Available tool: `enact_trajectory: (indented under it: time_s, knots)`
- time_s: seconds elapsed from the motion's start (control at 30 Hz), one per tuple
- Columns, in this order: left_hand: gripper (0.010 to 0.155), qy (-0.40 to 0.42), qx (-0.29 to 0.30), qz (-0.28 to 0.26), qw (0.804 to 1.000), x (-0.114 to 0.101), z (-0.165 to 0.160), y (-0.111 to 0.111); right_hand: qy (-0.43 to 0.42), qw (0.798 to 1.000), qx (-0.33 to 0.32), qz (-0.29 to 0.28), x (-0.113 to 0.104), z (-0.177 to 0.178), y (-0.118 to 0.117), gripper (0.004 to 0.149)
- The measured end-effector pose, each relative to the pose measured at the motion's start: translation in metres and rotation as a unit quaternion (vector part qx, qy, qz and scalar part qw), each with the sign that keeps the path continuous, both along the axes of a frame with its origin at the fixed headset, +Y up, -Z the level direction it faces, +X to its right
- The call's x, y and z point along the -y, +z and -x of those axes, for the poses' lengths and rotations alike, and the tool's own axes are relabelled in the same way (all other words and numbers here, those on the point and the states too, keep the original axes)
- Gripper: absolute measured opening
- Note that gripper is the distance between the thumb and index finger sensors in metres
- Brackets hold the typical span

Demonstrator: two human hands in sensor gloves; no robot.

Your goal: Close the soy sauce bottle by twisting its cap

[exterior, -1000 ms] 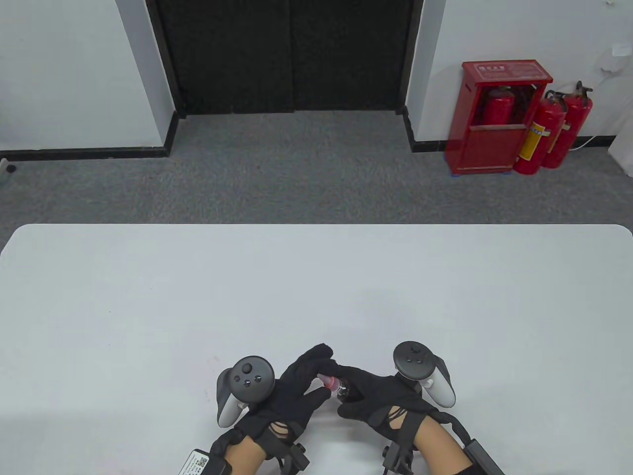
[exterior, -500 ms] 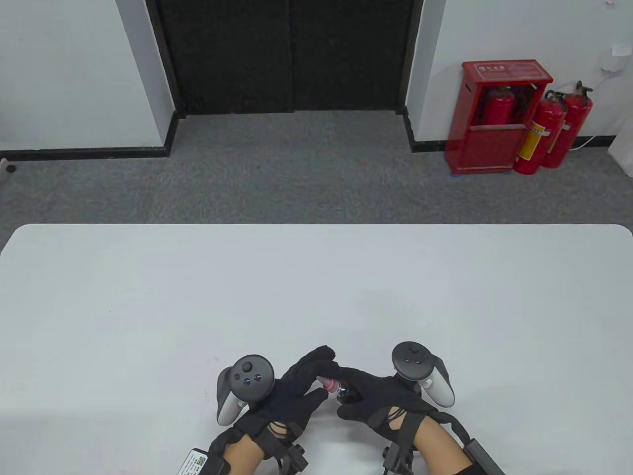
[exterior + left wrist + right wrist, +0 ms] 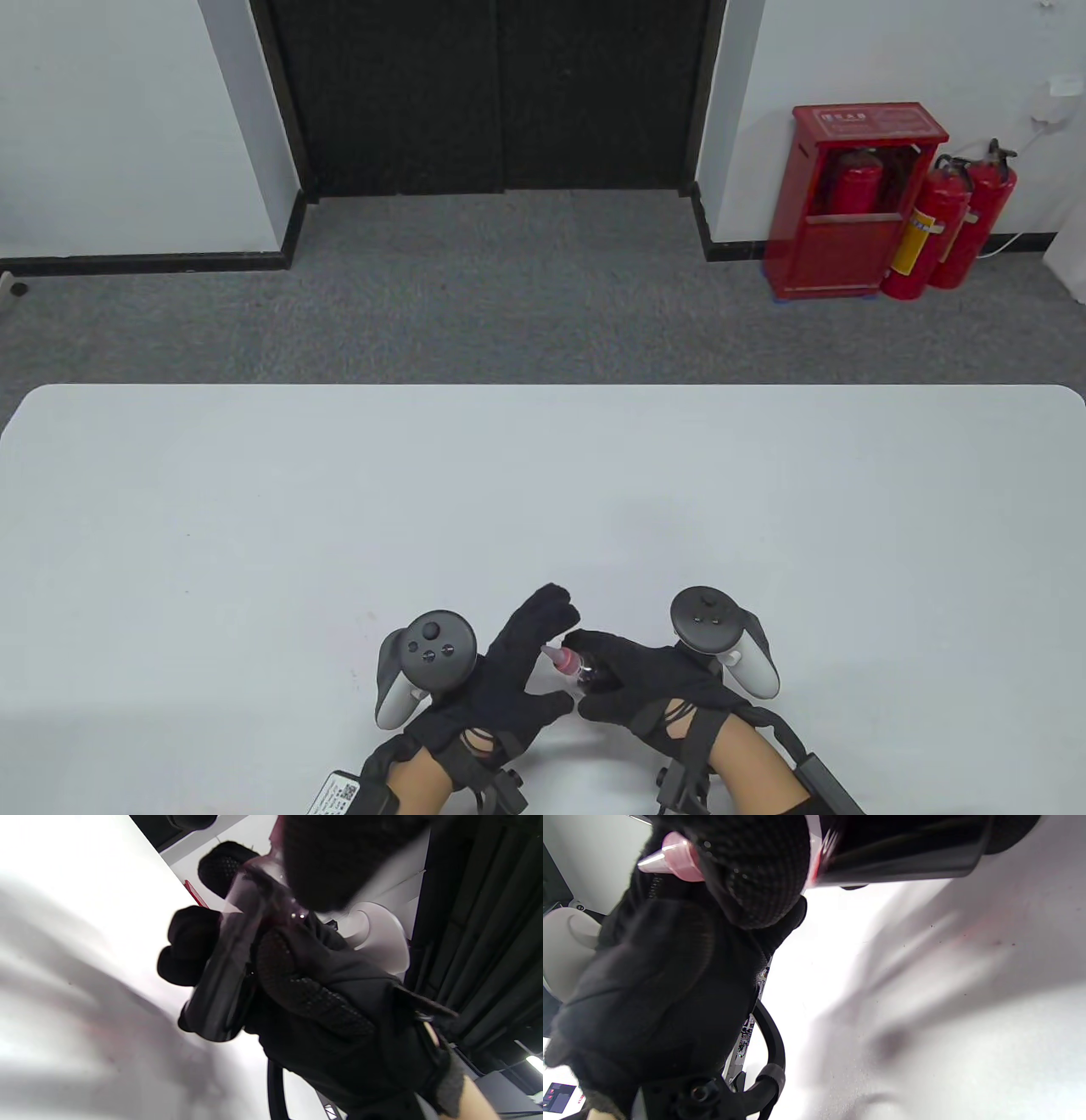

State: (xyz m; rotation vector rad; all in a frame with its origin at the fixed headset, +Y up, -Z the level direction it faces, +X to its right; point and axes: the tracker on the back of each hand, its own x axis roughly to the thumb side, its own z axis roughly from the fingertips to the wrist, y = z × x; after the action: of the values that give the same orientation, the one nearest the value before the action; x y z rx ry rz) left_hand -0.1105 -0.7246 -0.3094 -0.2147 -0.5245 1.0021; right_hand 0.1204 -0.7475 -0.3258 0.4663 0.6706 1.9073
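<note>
Table view: right hand (image 3: 645, 679) grips the bottle (image 3: 585, 675); left hand (image 3: 509, 671) spread, seemingly off the cap (image 3: 557, 656).

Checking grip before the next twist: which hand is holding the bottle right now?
The right hand grips the soy sauce bottle. The left hand is spread open beside the pink cap, fingers off it.
</note>
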Motion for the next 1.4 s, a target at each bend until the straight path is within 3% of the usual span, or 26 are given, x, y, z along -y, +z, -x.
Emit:
enact_trajectory:
  time_s: [0.1,0.2,0.53,0.87,1.4]
  knots:
    - [0.11,-0.029,-0.044,-0.01,0.999,0.003,0.004,0.0,0.002,1.0,0.001,0.0,0.0,0.0,0.0,0.075]
    - [0.098,-0.065,-0.072,-0.031,0.995,0.004,0.008,-0.001,0.006,1.0,-0.001,-0.001,0.0,0.001,0.0,0.075]
    - [0.067,-0.072,-0.101,-0.036,0.992,0.003,0.011,-0.001,0.022,1.0,-0.009,-0.001,0.002,0.003,0.001,0.075]
    - [0.065,-0.065,-0.103,-0.056,0.991,-0.003,0.01,0.001,0.012,1.0,-0.004,0.004,0.002,0.002,0.001,0.076]
    - [0.063,-0.041,-0.073,-0.029,0.996,-0.001,0.008,0.0,0.014,1.0,-0.004,0.009,0.002,0.001,0.001,0.077]
